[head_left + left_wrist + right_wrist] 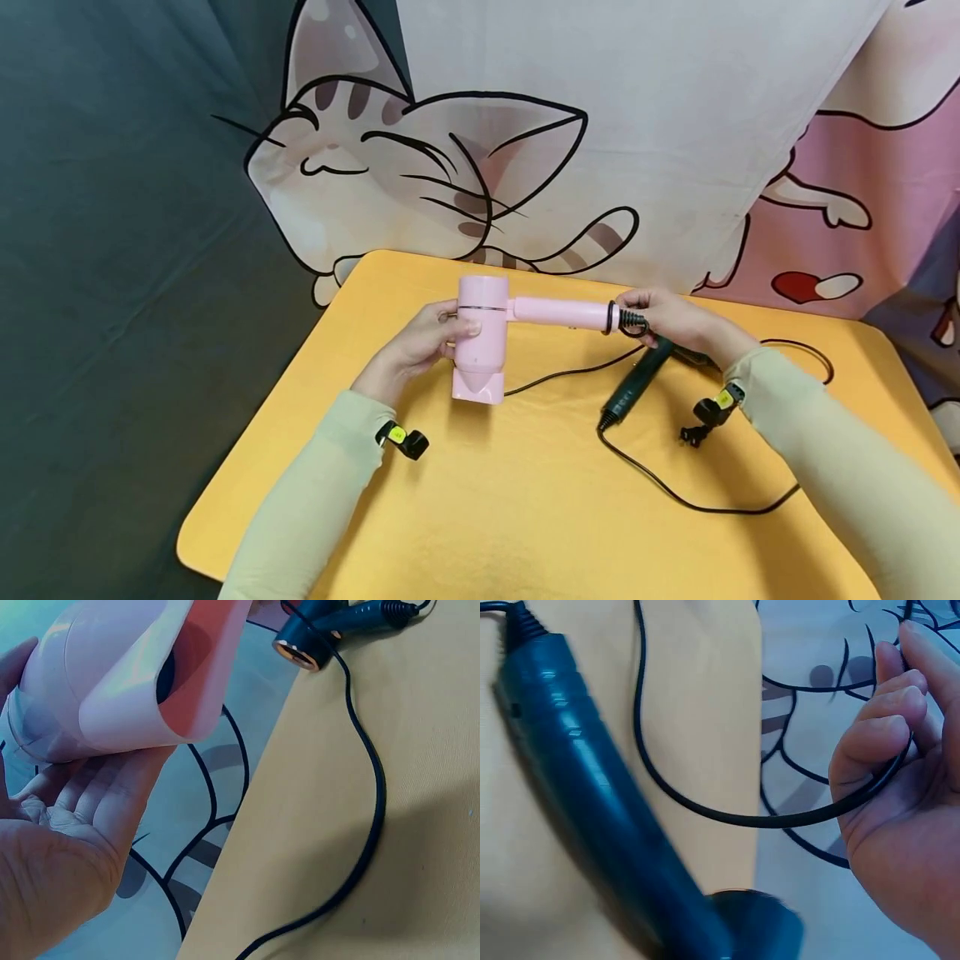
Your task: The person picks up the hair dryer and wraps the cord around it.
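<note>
A pink hair dryer [482,346] is held up over the table, its handle pointing right and its flat nozzle [477,387] down. My left hand [422,343] grips its barrel, with the thumb across the front. In the left wrist view the palm [71,847] lies under the barrel and the nozzle's opening shows. At the handle's end my right hand [663,315] holds the black cord [780,822], which runs under its curled fingers in the right wrist view. A dark green hair dryer [636,385] lies on the table just below that hand.
The yellow table [525,517] bears the green dryer's black cord [697,505], which loops along the right side. A black plug [694,434] shows below the right wrist. Behind the table's far edge hangs a cloth [637,100] printed with cartoon cats.
</note>
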`<action>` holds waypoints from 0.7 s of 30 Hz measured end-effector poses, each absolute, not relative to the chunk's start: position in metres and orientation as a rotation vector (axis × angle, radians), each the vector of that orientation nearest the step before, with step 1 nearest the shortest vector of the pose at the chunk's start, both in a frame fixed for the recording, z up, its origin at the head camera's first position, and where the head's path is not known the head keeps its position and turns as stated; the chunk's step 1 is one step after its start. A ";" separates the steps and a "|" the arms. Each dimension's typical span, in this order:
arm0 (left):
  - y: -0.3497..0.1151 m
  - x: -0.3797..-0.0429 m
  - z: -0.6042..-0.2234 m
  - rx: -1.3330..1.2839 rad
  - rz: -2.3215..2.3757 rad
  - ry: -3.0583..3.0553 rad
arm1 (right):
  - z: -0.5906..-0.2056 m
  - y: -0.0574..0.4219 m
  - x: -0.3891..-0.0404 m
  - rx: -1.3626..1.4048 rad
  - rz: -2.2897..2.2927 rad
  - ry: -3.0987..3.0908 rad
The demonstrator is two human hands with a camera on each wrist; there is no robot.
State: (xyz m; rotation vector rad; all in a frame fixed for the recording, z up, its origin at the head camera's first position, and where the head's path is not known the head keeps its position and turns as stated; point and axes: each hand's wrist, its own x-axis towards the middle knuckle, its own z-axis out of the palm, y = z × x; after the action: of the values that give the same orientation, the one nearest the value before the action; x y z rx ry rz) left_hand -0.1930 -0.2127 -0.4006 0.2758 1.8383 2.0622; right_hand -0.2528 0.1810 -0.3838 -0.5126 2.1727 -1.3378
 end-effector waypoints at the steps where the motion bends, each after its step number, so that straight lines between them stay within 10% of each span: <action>1: -0.213 -0.193 -0.400 0.280 2.048 1.847 | -0.380 0.181 -0.254 -0.531 -1.314 2.185; 21: -0.208 -0.198 -0.398 0.157 1.933 1.987 | -0.323 0.159 -0.259 -0.774 -0.895 2.436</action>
State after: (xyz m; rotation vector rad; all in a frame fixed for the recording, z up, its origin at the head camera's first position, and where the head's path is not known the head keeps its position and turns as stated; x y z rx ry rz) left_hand -0.1978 -0.2078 -0.3984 0.1572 1.9867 1.9332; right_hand -0.2588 0.1588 -0.3228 -0.7742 2.4359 -0.8950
